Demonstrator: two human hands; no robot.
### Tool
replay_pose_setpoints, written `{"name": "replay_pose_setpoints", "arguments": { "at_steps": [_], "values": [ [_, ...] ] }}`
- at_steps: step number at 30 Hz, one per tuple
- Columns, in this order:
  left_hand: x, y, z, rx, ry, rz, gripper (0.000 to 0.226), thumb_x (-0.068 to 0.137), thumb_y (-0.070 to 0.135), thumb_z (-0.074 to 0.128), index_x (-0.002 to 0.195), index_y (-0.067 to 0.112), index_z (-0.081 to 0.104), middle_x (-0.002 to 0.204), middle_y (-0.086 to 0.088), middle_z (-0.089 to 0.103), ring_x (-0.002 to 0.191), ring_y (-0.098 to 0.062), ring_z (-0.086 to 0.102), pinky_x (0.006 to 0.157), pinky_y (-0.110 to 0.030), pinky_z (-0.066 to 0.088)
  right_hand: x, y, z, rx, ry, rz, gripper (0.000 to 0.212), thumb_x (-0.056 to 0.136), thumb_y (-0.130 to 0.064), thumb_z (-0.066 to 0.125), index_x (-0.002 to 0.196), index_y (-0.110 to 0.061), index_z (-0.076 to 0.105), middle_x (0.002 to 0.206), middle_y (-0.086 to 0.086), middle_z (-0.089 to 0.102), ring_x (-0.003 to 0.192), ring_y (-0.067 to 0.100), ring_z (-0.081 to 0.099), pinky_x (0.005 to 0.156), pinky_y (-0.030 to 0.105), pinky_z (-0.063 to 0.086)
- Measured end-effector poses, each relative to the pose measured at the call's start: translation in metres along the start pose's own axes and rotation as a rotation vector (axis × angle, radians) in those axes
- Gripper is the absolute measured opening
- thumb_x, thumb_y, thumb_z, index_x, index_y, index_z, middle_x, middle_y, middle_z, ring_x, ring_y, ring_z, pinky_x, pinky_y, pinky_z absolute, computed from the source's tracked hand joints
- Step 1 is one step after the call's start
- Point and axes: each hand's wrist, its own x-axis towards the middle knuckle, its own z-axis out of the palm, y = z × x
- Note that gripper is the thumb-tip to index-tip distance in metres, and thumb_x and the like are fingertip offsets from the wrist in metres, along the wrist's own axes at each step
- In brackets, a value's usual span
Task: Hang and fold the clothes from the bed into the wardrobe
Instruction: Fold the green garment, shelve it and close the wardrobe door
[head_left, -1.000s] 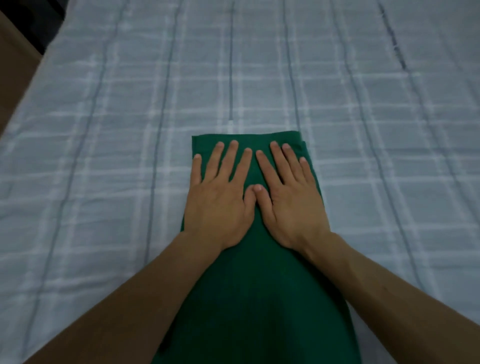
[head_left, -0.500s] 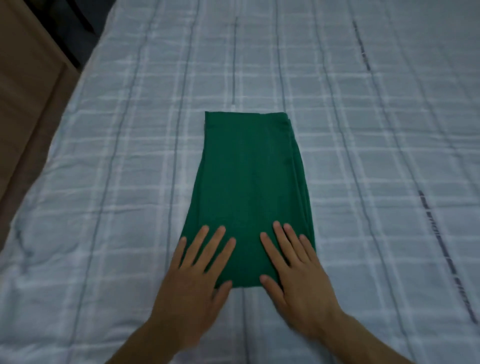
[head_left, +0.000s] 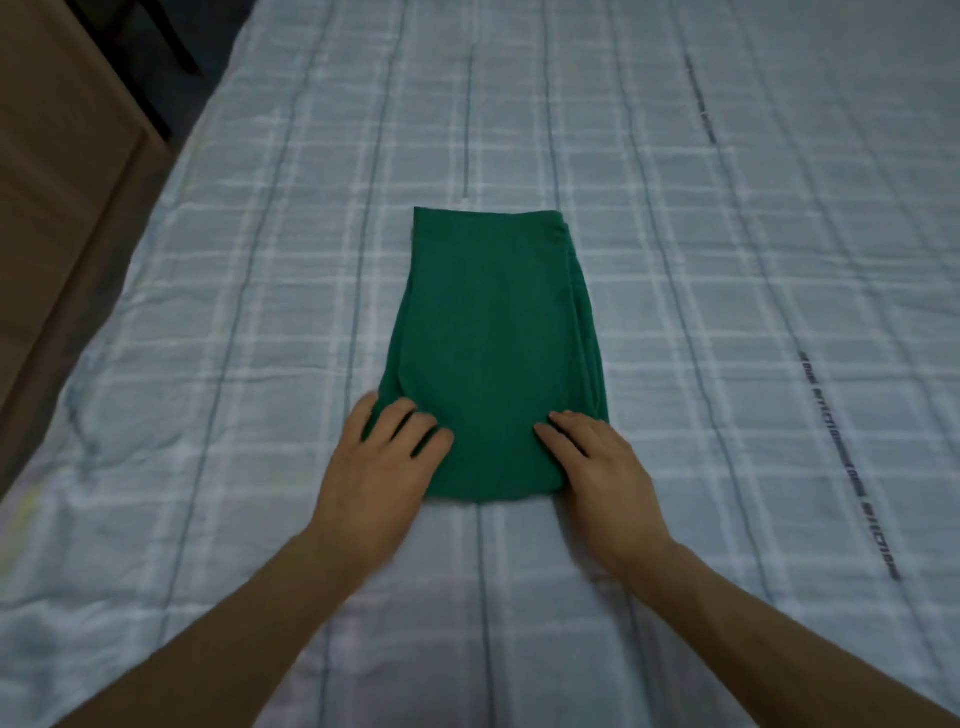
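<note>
Curling onto green garment (head_left: 493, 338): left hand (head_left: 379, 470), right hand (head_left: 597, 467), flat before.

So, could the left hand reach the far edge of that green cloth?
Probably yes: the left hand touches the green cloth at its near corner, and nothing lies on the cloth between it and the far edge.

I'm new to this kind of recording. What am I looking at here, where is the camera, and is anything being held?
There is no machine: a person works with bare hands, and a camera worn on their head looks down at them. A folded green garment lies flat on a bed with a pale checked cover. The left hand and right hand rest with bent fingers on its near corners; whether they grip or only press, I cannot tell. Wooden furniture stands at left.
</note>
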Motion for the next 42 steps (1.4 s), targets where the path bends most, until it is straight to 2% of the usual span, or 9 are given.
{"name": "replay_pose_setpoints", "arguments": {
  "at_steps": [6,12,14,17,21,27,30,37,42],
  "values": [
    [0.007,0.003,-0.02,-0.014,0.102,-0.026,0.037,0.055,-0.011,0.077,0.088,0.007,0.073,0.078,-0.008,0.064,0.086,-0.032,0.065,0.103,-0.049,0.043,0.009,-0.005,-0.028,0.052,0.005,0.139,0.039,0.072,0.011,0.059,0.103,-0.008,0.074,0.089,0.011,0.069,0.084,0.034,0.062,0.077,0.04,0.05],
    [-0.075,0.047,-0.042,-0.158,-0.1,0.069,0.048,0.028,-0.011,0.079,0.069,0.012,0.069,0.063,-0.003,0.056,0.055,-0.023,0.056,0.052,-0.023,0.043,-0.08,-0.024,-0.047,0.037,-0.098,0.025,0.04,0.058,0.013,0.069,0.09,-0.01,0.077,0.077,0.008,0.068,0.071,0.033,0.063,0.072,0.034,0.053],
    [-0.102,0.065,-0.043,-0.179,-0.197,0.115,0.05,0.027,-0.006,0.081,0.07,0.017,0.071,0.063,0.001,0.057,0.054,-0.018,0.055,0.047,-0.02,0.042,-0.119,-0.031,-0.045,0.047,-0.12,-0.003,0.042,0.051,0.013,0.074,0.085,-0.011,0.076,0.073,0.005,0.067,0.066,0.03,0.062,0.068,0.032,0.054],
    [-0.118,0.074,-0.046,-0.252,-0.251,0.08,0.047,0.036,-0.001,0.085,0.076,0.019,0.072,0.069,0.003,0.061,0.058,-0.016,0.058,0.048,-0.023,0.047,-0.145,-0.038,-0.044,0.094,-0.142,0.049,0.046,0.05,0.016,0.075,0.087,-0.011,0.076,0.075,0.004,0.067,0.066,0.027,0.062,0.066,0.032,0.054],
    [-0.101,0.055,-0.06,-0.519,-0.272,-0.076,0.029,0.074,0.001,0.073,0.099,0.016,0.069,0.091,0.004,0.067,0.08,-0.016,0.063,0.067,-0.024,0.049,-0.121,-0.037,-0.061,0.234,-0.097,0.134,0.036,0.071,0.014,0.065,0.097,-0.01,0.073,0.087,0.006,0.068,0.075,0.025,0.064,0.066,0.03,0.051],
    [-0.045,0.014,-0.082,-0.89,-0.033,-0.355,0.026,0.079,0.006,0.078,0.088,0.027,0.066,0.077,0.018,0.069,0.068,-0.002,0.065,0.057,-0.01,0.047,-0.046,-0.026,-0.086,0.335,0.162,0.181,0.022,0.087,-0.006,0.069,0.108,-0.012,0.068,0.098,0.002,0.065,0.085,0.012,0.056,0.078,0.014,0.041],
    [-0.013,-0.001,-0.075,-0.868,0.078,-0.442,0.023,0.079,0.011,0.079,0.086,0.027,0.064,0.074,0.02,0.067,0.067,0.002,0.063,0.053,-0.006,0.044,-0.004,-0.023,-0.082,0.382,0.179,0.239,0.021,0.089,-0.011,0.067,0.109,-0.015,0.066,0.1,-0.004,0.066,0.089,0.009,0.055,0.08,0.01,0.037],
    [0.052,-0.032,-0.029,-0.751,0.205,-0.53,0.024,0.083,0.025,0.078,0.099,0.024,0.061,0.083,0.015,0.064,0.076,-0.002,0.062,0.068,-0.027,0.056,0.087,-0.006,-0.042,0.509,0.181,0.412,0.018,0.087,-0.012,0.068,0.101,-0.023,0.064,0.092,-0.014,0.062,0.081,-0.006,0.055,0.07,-0.006,0.034],
    [0.072,-0.04,-0.009,-0.53,0.201,-0.643,0.033,0.091,0.023,0.068,0.121,0.014,0.058,0.112,-0.005,0.061,0.103,-0.024,0.056,0.091,-0.039,0.046,0.11,0.006,-0.024,0.379,0.111,0.46,0.039,0.09,-0.015,0.067,0.127,-0.02,0.056,0.124,0.002,0.056,0.1,0.009,0.049,0.091,0.016,0.037]
  ]
}}
